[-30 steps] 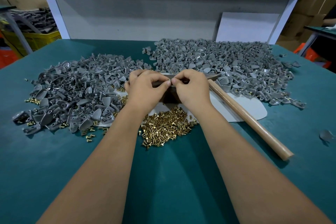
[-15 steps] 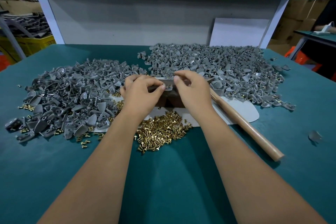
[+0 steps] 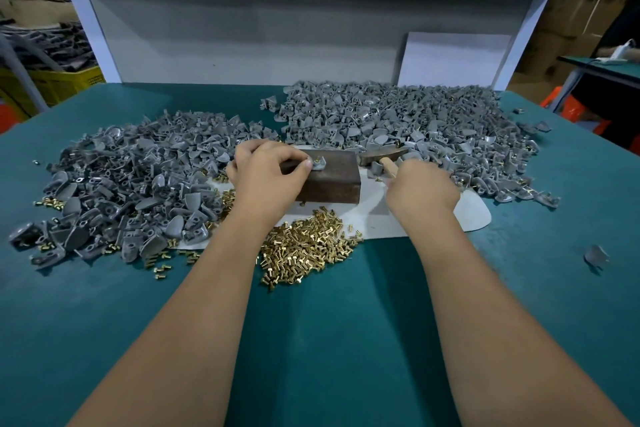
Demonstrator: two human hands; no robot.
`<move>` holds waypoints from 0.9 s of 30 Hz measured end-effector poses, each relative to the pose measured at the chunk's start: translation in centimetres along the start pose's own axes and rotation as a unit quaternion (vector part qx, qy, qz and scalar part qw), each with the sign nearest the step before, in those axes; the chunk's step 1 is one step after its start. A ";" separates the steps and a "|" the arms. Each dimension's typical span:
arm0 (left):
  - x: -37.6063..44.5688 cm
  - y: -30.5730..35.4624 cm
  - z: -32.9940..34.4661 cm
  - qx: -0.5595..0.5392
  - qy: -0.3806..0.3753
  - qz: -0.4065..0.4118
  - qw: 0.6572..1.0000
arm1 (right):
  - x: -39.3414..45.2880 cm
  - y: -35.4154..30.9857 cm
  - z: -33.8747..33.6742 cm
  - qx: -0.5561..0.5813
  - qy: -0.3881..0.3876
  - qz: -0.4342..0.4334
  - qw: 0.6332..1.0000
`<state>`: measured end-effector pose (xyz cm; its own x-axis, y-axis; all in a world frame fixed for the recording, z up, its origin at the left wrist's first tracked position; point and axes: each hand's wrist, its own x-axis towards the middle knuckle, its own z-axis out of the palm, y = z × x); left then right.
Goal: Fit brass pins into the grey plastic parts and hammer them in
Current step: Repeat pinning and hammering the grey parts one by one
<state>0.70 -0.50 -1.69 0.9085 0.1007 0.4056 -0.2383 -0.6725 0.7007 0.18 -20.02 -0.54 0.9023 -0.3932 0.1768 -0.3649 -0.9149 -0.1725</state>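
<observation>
- The left hand (image 3: 268, 172) is pinching a grey part (image 3: 319, 163) between thumb and forefinger, holding it on the top of the block (image 3: 332, 180); a brass pin (image 3: 316, 159) is standing in the part.
- The left palm is covering the block's left end, so its full length is not showing.
- The right hand (image 3: 420, 189) is closing its grip round the hammer (image 3: 382, 158) handle, just right of the block; the fingers are curling underneath and mostly hiding the handle.
- Only a short stub of wooden handle and the dark head are showing, the head lying against the right pile (image 3: 398, 118) of grey parts.
- The hand is hiding whatever remains of the handle.
- A heap of loose pins (image 3: 304, 246) is lying on the green worktop (image 3: 329, 340) near the block, partly on a pale sheet (image 3: 474, 215) whose edges are running under the piles and arms.
- The left pile (image 3: 131, 170) is lying well apart from the right one, with stray pins scattered at its near edge.
- One lone grey piece (image 3: 596, 256) is lying far right on the worktop, too blurred to make out.
</observation>
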 end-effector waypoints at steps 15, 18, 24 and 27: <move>0.1 0.3 0.3 0.046 0.016 -0.009 0.999 | -3.1 -1.1 -7.3 0.198 0.029 -0.186 0.962; 0.3 0.3 0.4 0.060 0.017 -0.006 0.998 | -3.8 -1.4 -7.1 0.240 0.051 -0.161 0.956; 0.3 0.6 0.4 0.088 0.016 -0.002 0.996 | -4.3 -2.1 -5.6 0.182 0.014 -0.162 0.970; 0.4 0.6 0.5 0.091 0.017 0.003 0.996 | -4.3 -2.3 -5.7 0.198 0.064 -0.156 0.966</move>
<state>1.06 -1.23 -1.35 0.8944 0.1190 0.4312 -0.1747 -0.7944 0.5817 -4.17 -16.76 4.64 0.9088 -0.1347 0.3950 0.0601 -0.8944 -0.4433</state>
